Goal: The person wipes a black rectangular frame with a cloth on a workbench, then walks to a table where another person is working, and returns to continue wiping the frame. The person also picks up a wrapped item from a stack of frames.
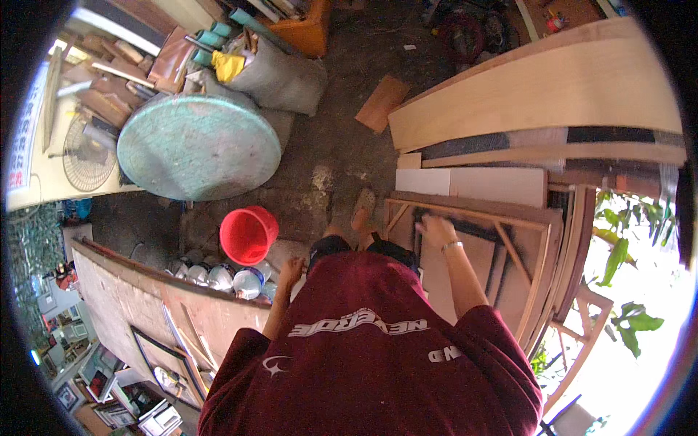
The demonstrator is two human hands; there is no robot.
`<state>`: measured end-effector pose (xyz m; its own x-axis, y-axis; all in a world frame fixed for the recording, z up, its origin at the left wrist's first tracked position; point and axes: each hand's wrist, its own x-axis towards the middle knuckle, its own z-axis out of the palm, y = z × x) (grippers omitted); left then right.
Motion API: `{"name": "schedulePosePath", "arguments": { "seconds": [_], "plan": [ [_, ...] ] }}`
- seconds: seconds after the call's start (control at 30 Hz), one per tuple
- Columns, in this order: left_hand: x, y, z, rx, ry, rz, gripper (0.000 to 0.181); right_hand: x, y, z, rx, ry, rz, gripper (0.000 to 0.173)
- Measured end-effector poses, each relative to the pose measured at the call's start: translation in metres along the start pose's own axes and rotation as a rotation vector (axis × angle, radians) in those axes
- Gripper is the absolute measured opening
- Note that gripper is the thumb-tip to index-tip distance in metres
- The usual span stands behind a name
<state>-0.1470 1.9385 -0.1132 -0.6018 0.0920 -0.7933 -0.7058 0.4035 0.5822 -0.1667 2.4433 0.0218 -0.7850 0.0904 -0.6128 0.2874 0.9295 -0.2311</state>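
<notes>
My left hand [293, 269] hangs beside my hip with its fingers loosely curled; whether anything is inside them cannot be made out. To its left are a red plastic bucket [249, 235] and several clear plastic bottles [221, 278]. On the other side, my right hand [438, 231] is slightly blurred, with its fingers apart and nothing in them. A bracelet or watch band [452, 246] circles that wrist. Behind this hand lean wood-framed panels [469, 213]; contact with them cannot be told.
A round green tabletop [199, 147] stands ahead left, near stuffed sacks [283, 76] and an electric fan [90, 155]. Long wooden boards [534, 87] line the right. A loose brown board [383, 103] lies on the dark floor [349, 139]. A wooden partition [128, 283] borders the left.
</notes>
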Motion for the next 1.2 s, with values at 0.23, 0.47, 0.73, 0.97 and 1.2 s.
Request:
{"name": "schedulePosePath", "arguments": {
  "seconds": [0.23, 0.47, 0.73, 0.97, 1.2],
  "plan": [
    [0.067, 0.059, -0.01, -0.305, 0.009, -0.197, 0.023, 0.204, 0.045, -0.242, -0.494, 0.345, -0.009, 0.046],
    [0.215, 0.191, -0.059, -0.47, -0.13, -0.264, 0.024, 0.323, 0.157, -0.429, -0.858, 0.339, 0.154, 0.056],
    [0.315, 0.462, -0.088, -0.229, 0.04, 0.002, 0.03, 0.348, 0.21, -0.419, -0.907, 0.212, 0.269, 0.038],
    [0.364, 0.5, -0.102, -0.26, -0.108, 0.016, 0.033, 0.355, 0.189, -0.442, -0.989, 0.037, 0.384, 0.039],
    [0.382, 0.386, -0.133, -0.595, -0.316, -0.287, 0.031, 0.332, 0.24, -0.426, -0.944, 0.171, 0.313, 0.048]
  ]
}}
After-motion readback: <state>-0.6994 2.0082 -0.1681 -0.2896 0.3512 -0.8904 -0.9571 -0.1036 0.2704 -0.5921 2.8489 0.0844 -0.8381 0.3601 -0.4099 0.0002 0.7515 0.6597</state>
